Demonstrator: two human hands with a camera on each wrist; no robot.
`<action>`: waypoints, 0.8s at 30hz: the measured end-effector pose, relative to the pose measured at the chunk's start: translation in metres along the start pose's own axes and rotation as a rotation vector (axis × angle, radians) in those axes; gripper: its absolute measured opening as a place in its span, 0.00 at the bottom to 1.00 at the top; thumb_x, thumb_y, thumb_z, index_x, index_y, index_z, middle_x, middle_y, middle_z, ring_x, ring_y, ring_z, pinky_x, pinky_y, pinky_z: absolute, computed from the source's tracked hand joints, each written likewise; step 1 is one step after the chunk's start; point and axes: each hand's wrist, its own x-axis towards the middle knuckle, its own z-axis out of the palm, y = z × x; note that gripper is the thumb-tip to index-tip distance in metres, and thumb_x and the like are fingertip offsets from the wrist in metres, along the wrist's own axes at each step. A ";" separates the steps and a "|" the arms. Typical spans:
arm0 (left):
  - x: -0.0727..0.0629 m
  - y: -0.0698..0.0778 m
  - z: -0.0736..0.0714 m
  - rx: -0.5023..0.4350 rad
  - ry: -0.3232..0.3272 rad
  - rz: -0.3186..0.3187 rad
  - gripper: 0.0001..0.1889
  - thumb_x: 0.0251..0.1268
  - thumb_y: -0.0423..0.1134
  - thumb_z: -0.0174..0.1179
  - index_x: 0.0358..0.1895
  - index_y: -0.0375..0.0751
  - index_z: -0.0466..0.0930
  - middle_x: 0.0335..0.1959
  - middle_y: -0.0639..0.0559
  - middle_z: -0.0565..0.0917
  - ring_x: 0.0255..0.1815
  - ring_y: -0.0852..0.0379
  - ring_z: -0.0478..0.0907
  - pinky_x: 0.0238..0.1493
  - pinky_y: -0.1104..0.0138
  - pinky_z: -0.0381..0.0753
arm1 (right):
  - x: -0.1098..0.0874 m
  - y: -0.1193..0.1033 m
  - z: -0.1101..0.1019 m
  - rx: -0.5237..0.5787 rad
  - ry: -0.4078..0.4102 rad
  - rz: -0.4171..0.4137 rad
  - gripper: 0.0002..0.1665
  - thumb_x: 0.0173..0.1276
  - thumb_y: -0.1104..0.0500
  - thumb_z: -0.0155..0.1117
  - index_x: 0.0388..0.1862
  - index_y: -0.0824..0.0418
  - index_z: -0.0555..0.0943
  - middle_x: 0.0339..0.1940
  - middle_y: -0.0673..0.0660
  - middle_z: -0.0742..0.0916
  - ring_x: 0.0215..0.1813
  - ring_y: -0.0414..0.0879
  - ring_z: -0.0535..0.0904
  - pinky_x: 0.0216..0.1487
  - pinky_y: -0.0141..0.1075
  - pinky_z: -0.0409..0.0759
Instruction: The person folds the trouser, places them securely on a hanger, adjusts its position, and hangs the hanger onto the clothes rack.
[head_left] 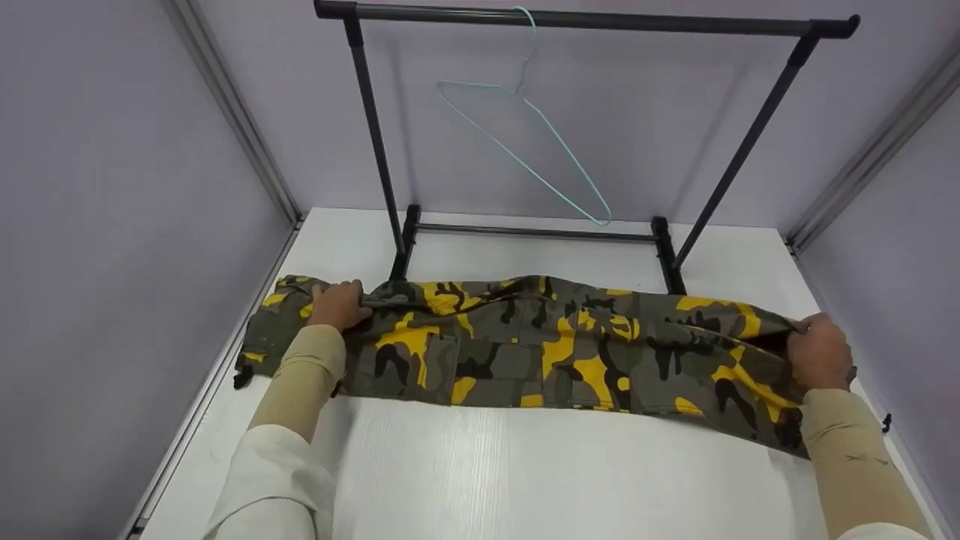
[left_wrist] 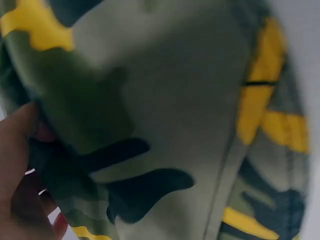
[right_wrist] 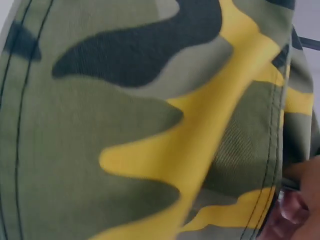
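A long pair of camouflage cargo trousers (head_left: 510, 360), grey, green, black and yellow, lies folded lengthwise across the white table. Near its left end my left hand (head_left: 339, 306) pinches the upper edge; the left wrist view shows the thumb and fingers (left_wrist: 17, 135) around a fold. At the right end my right hand (head_left: 819, 352) grips the cloth, and the top layer bulges up beside it. In the right wrist view, stitched fabric (right_wrist: 140, 115) fills most of the picture, with part of the hand at the lower right edge. A dark cord end (head_left: 241, 377) sticks out at the left.
Behind the trousers stands a black clothes rack (head_left: 600, 20), its feet reaching the cloth's far edge. One light-green wire hanger (head_left: 525, 161) hangs tilted from its bar. Grey partition walls (head_left: 112, 225) enclose the white table (head_left: 480, 472) on both sides and at the back.
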 end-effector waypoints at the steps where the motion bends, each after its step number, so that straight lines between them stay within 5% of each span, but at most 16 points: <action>1: -0.001 -0.002 -0.002 -0.025 -0.010 -0.004 0.13 0.60 0.41 0.61 0.39 0.34 0.71 0.32 0.39 0.76 0.35 0.40 0.74 0.49 0.40 0.60 | 0.002 -0.004 -0.002 0.019 0.040 0.008 0.16 0.67 0.62 0.48 0.48 0.74 0.70 0.42 0.74 0.76 0.37 0.70 0.73 0.30 0.56 0.69; 5: -0.003 -0.008 -0.009 -0.056 0.022 0.007 0.12 0.60 0.41 0.61 0.37 0.38 0.69 0.29 0.43 0.75 0.32 0.42 0.74 0.41 0.45 0.67 | 0.012 -0.021 -0.015 0.093 0.151 0.074 0.17 0.65 0.66 0.43 0.51 0.72 0.66 0.44 0.71 0.73 0.39 0.69 0.70 0.35 0.56 0.67; 10: -0.015 -0.005 -0.028 -0.080 0.201 0.066 0.13 0.60 0.41 0.63 0.37 0.39 0.67 0.28 0.45 0.73 0.30 0.44 0.72 0.35 0.49 0.65 | 0.021 -0.041 -0.034 0.216 0.285 0.108 0.16 0.63 0.70 0.41 0.51 0.67 0.61 0.42 0.62 0.71 0.41 0.64 0.70 0.38 0.47 0.69; 16: -0.035 -0.003 -0.039 -0.108 0.451 0.112 0.15 0.55 0.38 0.65 0.34 0.41 0.65 0.25 0.46 0.71 0.29 0.45 0.70 0.36 0.50 0.61 | 0.027 -0.046 -0.042 0.250 0.637 -0.097 0.07 0.64 0.76 0.36 0.36 0.70 0.63 0.32 0.38 0.59 0.37 0.45 0.61 0.40 0.36 0.59; 19: -0.046 -0.004 -0.036 -0.106 0.383 0.116 0.15 0.54 0.36 0.66 0.33 0.42 0.65 0.24 0.47 0.72 0.29 0.46 0.71 0.40 0.48 0.59 | 0.026 -0.032 -0.035 0.228 0.637 -0.173 0.07 0.65 0.76 0.37 0.34 0.73 0.66 0.31 0.44 0.64 0.39 0.50 0.63 0.43 0.41 0.63; 21: -0.052 -0.004 -0.030 -0.090 0.240 0.123 0.16 0.54 0.36 0.65 0.36 0.42 0.65 0.25 0.47 0.74 0.30 0.46 0.73 0.42 0.46 0.57 | 0.020 -0.017 -0.026 0.220 0.517 -0.169 0.08 0.63 0.77 0.39 0.35 0.74 0.68 0.33 0.54 0.69 0.43 0.58 0.66 0.48 0.48 0.64; 24: -0.057 0.003 -0.023 -0.082 -0.037 0.119 0.22 0.56 0.36 0.63 0.51 0.40 0.64 0.34 0.44 0.80 0.40 0.43 0.77 0.53 0.42 0.51 | 0.007 0.005 -0.012 0.165 0.209 -0.112 0.10 0.60 0.77 0.41 0.39 0.78 0.69 0.40 0.72 0.71 0.46 0.68 0.66 0.49 0.58 0.64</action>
